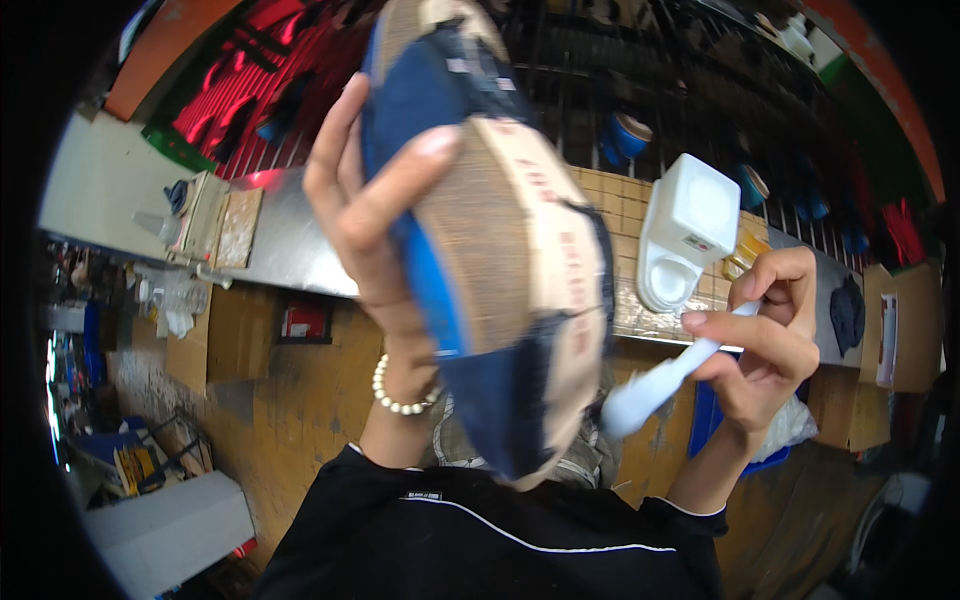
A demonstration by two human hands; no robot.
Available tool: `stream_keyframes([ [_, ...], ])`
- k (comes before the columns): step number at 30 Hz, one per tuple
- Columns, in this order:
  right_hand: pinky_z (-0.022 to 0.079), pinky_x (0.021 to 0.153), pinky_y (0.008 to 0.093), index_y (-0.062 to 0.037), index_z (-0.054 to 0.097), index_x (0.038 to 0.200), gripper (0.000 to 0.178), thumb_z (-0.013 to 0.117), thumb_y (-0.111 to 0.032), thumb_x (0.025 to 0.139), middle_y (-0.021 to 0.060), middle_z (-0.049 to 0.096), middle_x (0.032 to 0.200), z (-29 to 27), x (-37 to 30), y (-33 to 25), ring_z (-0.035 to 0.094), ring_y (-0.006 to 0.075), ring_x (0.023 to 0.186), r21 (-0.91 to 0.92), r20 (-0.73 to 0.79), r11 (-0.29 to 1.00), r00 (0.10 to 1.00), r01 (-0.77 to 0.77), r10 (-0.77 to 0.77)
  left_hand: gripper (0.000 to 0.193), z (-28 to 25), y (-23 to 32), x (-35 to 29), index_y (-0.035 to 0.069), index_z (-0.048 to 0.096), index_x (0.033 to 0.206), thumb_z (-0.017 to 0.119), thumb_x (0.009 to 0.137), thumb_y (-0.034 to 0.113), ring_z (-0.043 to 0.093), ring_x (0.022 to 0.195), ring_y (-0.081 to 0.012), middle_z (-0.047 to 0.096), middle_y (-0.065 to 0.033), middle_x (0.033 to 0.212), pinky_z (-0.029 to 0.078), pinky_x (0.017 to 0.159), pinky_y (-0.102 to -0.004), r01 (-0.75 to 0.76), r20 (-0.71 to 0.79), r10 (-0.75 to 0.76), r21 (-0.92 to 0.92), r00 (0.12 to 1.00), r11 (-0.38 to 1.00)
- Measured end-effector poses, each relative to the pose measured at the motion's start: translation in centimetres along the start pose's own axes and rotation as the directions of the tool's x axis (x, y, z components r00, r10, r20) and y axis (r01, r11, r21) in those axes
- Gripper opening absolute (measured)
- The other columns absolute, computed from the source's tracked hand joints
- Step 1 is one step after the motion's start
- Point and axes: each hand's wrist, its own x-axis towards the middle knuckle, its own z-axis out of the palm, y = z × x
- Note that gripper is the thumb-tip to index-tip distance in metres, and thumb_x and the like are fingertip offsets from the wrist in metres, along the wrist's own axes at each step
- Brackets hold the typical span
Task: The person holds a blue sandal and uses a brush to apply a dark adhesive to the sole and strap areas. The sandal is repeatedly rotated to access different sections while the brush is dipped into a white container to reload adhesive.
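NEAR: your left hand (375,210) is spanning the left edge of the blue-and-brown shoe (490,240), clamping it aloft before you | your right hand (765,345) is pinching a white brush-like tool (655,390), its tip hovering beside the shoe, contact unclear | FAR: a white container (695,205) is standing on the tabletop (300,240).
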Motion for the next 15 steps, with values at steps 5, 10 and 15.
stream_keyframes([
  [5,0.035,0.064,0.0308,-0.0078,0.078,0.085,0.023,0.083,-0.024,0.071,0.0039,0.049,0.088,-2.7,-4.2,3.8,0.047,0.0183,0.073,-0.551,-0.151,0.704,0.883,-0.448,0.444,0.069,-2.5,-0.1,-0.2,0.009,0.04,0.138,0.079,0.082,0.02,0.052,0.124,-0.0249,0.051,-0.0094,0.131,0.048,0.105,-0.0436,0.25,-0.088,-0.331,-0.487,0.939,0.837],
  [10,0.036,0.074,0.0361,-0.0086,0.077,0.084,0.019,0.082,-0.023,0.072,0.0039,0.053,0.09,-1.8,-8.5,6.7,0.051,0.0206,0.076,-0.799,-0.149,0.476,0.889,-0.366,0.433,0.071,-3.5,-5.1,0.0,0.01,0.037,0.142,0.077,0.083,0.016,0.052,0.124,-0.0202,0.051,-0.0087,0.132,0.046,0.107,-0.0424,0.096,-0.144,-0.175,-0.436,0.974,0.895],
  [15,0.036,0.078,0.0361,-0.0107,0.077,0.085,0.017,0.082,-0.023,0.074,0.0037,0.052,0.091,-0.9,-10.3,7.2,0.053,0.0203,0.081,-0.758,-0.245,0.488,0.882,-0.433,0.402,0.068,-3.6,-4.8,-1.3,0.01,0.04,0.139,0.076,0.083,0.022,0.046,0.129,-0.0229,0.051,-0.0082,0.133,0.041,0.11,-0.0435,0.164,-0.195,-0.217,-0.258,0.956,0.952],
])
